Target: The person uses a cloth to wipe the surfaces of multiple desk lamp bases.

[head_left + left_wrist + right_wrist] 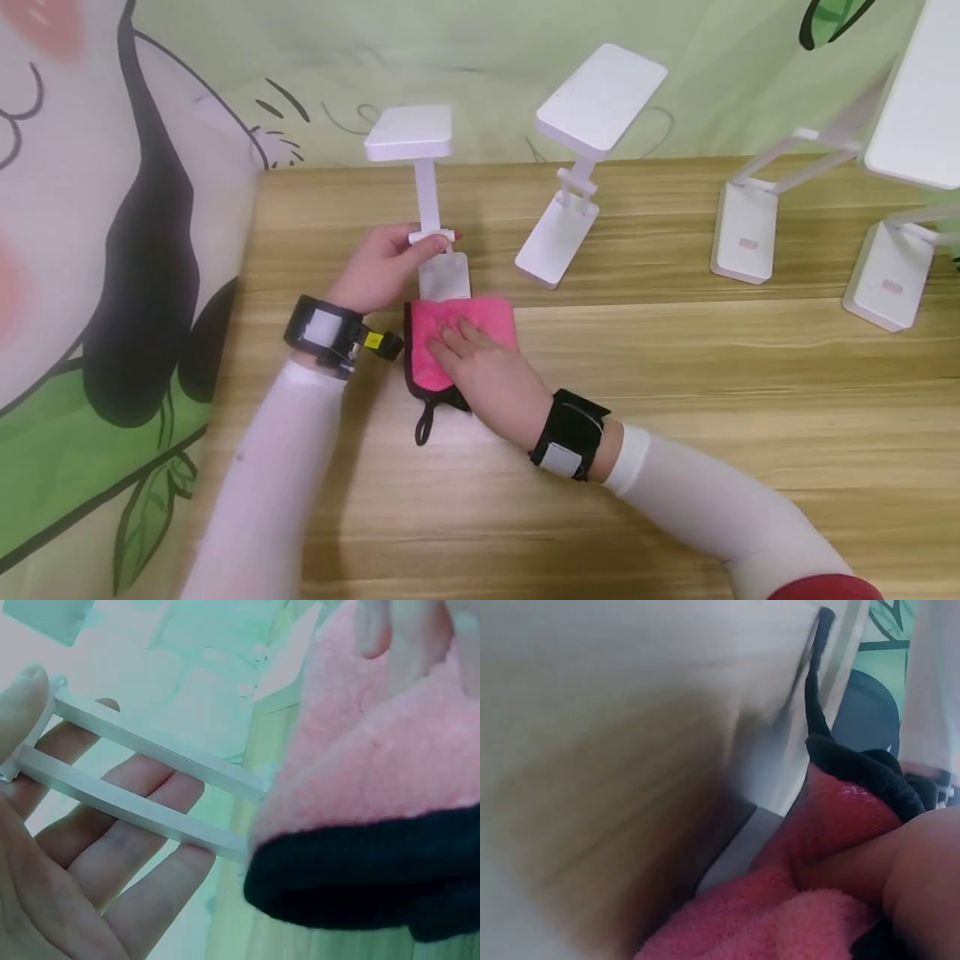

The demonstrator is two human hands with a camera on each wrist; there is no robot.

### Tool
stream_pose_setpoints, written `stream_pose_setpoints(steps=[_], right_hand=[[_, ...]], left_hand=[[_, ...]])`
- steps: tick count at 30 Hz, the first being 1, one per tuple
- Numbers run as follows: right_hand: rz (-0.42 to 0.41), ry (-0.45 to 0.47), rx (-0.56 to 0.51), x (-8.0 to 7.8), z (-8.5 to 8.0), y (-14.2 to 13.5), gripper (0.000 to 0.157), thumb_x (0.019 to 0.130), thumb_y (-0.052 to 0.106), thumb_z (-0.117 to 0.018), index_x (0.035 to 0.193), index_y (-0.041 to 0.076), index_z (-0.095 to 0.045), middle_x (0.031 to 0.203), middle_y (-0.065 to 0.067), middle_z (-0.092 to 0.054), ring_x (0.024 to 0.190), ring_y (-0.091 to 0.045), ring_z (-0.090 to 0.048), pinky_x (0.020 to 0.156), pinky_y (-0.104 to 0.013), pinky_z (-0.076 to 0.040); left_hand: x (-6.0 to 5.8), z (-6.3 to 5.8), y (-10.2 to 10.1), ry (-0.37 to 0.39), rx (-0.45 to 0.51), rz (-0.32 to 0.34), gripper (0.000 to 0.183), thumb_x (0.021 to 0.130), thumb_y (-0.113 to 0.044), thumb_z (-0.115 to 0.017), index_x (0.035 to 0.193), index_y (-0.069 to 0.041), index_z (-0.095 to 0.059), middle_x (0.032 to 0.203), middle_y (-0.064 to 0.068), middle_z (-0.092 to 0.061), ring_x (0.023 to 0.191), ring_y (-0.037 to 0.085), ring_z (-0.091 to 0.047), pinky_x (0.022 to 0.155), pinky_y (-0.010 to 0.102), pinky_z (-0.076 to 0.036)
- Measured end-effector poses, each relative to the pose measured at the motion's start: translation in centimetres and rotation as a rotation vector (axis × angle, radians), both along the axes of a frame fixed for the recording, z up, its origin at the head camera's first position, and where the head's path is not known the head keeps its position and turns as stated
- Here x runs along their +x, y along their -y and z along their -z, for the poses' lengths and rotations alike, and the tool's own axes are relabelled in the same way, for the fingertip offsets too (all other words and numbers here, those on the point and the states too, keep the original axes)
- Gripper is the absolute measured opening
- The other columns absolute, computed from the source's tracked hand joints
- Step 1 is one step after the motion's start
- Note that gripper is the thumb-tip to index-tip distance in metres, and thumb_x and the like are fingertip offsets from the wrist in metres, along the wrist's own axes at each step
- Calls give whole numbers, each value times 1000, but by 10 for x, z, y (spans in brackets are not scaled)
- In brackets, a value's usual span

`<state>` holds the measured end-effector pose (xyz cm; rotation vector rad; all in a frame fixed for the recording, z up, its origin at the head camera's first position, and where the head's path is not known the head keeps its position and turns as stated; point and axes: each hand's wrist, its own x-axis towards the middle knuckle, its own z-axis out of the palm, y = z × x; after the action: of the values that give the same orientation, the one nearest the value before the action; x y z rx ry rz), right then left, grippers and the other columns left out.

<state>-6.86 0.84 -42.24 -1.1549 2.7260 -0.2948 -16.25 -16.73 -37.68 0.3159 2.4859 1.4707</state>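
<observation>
A white desk lamp (411, 133) stands at the left, its flat head raised above its base. My left hand (384, 265) grips its arm near the lower hinge; in the left wrist view the thumb lies on the hinge bar, with fingers behind the two thin struts (142, 735). A pink plush cloth (491, 317) with black edging and a black loop covers the front part of the base. My right hand (498, 379) presses on the cloth with its fingers extended. The right wrist view shows the cloth (742, 922) bunched around a digit, with a grey-white base edge below.
A second white lamp (558, 237) stands just to the right, with its head tilted. Two more lamps, one with its base (746, 233) nearer and one (891, 275) at the far right, share the wooden table (637, 358). A printed cartoon curtain (480, 67) hangs behind and at left.
</observation>
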Motion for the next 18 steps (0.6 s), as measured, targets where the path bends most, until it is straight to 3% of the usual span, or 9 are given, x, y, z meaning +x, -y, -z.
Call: stream_pose_setpoints(steps=[5,11,14,18], right_hand=[[17,18,-58,-21,1,2,45,94,17,-53,138,17,-46,142,-7,-49,133,-24,-42,101,-41,-46],[77,-47,-102,-57,2,15,37,97,14,-47,134,18,-52,135,-4,-55,127,-19,-47,99,-38,-48],[91,-89,-124,-59,5,20,37,96,12,-48,132,17,-54,133,-4,-56,126,-20,-48,102,-39,-45],[128,-111,-151,-47,11,18,41,94,17,-53,134,17,-51,138,-6,-53,131,-24,-42,107,-38,-40]], left_hand=[[-1,3,1,-21,-14,-1,40,89,-43,-57,115,-15,-68,116,5,-69,97,16,-57,80,35,-42],[-1,5,2,-13,1,1,38,88,-43,-58,113,-16,-69,111,8,-71,103,23,-61,83,37,-46],[-2,4,3,14,16,2,39,88,-42,-58,114,-15,-68,112,10,-70,106,24,-60,86,39,-45],[-4,2,3,53,31,13,38,90,-42,-56,115,-16,-67,117,8,-68,113,18,-56,96,43,-42]])
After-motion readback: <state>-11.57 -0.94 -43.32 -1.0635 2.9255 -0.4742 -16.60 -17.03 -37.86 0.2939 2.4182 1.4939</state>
